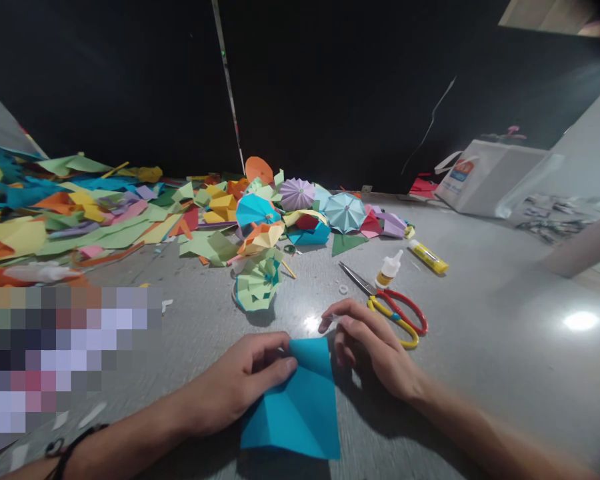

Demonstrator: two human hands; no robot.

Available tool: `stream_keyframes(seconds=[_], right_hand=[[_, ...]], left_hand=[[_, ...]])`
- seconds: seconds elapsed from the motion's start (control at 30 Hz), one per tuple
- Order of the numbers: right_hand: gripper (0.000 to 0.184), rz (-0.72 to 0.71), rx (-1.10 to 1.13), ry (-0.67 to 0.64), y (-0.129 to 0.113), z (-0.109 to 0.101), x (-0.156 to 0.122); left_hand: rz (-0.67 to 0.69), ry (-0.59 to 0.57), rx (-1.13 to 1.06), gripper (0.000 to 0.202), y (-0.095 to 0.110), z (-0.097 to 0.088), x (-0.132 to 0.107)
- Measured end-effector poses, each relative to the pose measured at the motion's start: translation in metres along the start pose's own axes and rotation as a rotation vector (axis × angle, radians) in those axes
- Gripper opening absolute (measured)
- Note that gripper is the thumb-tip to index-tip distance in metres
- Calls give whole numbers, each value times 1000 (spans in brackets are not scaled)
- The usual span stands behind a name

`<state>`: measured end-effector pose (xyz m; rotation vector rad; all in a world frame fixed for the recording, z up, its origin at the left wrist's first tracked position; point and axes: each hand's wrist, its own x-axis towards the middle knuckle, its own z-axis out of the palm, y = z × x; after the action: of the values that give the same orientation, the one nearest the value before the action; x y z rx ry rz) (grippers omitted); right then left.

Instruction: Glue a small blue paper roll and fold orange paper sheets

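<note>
A folded sheet of blue paper [305, 407] lies close in front of me, with creases fanning across it and its upper end bent over. My left hand [263, 367] grips its upper left edge between thumb and fingers. Just beyond the paper's upper right corner, my right hand [365, 337] is raised with bent fingers. Something small and whitish, perhaps clear, shows between its thumb and index finger; I cannot make out what. Scissors [387, 300] with red and yellow handles lie behind the right hand. Beside them stands a small white glue bottle [389, 268].
Paper umbrellas, including a light blue one [346, 212], a purple one [299, 193] and a green one [260, 283], sit ahead. A pile of coloured paper scraps [80, 213] spreads left. A yellow tube [429, 257] lies right, and a white bag [490, 177] stands at the back.
</note>
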<state>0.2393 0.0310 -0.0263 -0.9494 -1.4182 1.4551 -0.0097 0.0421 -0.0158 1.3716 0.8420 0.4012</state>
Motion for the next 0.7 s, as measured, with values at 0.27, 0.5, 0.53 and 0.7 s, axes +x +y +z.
stream_keyframes(seconds=[0.27,0.5,0.53,0.7], right_hand=[[28,-4,-53,-3,-4,0,0],[30,7,-117,6,-5,3,1],[30,11,-138,12,-5,3,1],[30,15,-209,40,-6,3,4]], left_hand=[[12,6,38,48,1,0,0],[20,4,14,47,-1,0,-1],[19,4,11,46,-1,0,-1],[25,2,11,43,0,0,-1]])
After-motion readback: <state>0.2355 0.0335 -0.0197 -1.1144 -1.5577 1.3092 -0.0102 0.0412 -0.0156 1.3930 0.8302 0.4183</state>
